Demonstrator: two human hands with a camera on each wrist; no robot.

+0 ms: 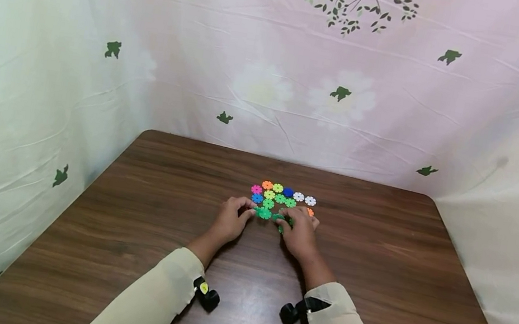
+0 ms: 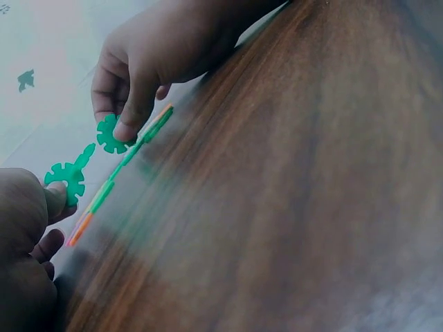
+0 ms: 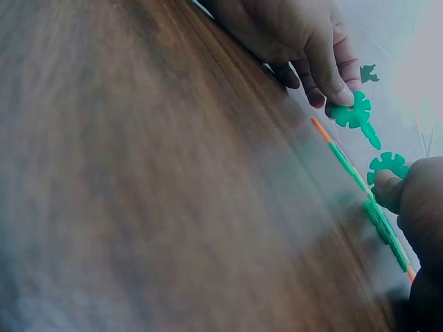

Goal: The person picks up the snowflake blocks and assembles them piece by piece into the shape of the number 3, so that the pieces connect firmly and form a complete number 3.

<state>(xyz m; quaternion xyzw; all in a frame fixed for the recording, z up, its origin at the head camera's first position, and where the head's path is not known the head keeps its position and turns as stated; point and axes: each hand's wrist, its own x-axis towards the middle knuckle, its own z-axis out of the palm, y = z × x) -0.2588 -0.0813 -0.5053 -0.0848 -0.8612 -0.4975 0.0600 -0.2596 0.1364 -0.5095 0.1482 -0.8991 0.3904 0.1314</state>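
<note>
Pinches on both sides, and we have two hands in action! Here's the left hand (image 1: 230,219), its curled fingers (image 3: 348,62) and thumb gripping a green pair (image 3: 354,111): two notched discs joined at the rim, one nearly edge-on to us. Opposite, the right hand (image 1: 300,236) pinches one green disc (image 3: 391,162) between thumb and finger, facing the pair across a small gap; all three pieces are up off the table (image 1: 242,318), as both wrist views show us.

Now beyond the fingertips, we count the flat ones: one lighter blue disc (image 1: 257,198) just past the left fingertips, one pink disc (image 1: 257,189) farther on, one yellow disc (image 1: 278,187), one yellow-green disc (image 1: 269,194), one dark blue disc (image 1: 288,192), and two white discs (image 1: 298,196) past the right fingers. Orange discs (image 1: 268,185)? We make it two, one peeking out behind the right fingers. Three green discs (image 1: 268,203) lie plainly ahead of the fingertips; more green shows around the right fingers, but we cannot tell how many. Behind the fingers, two pale sleeves (image 1: 157,293).
</note>
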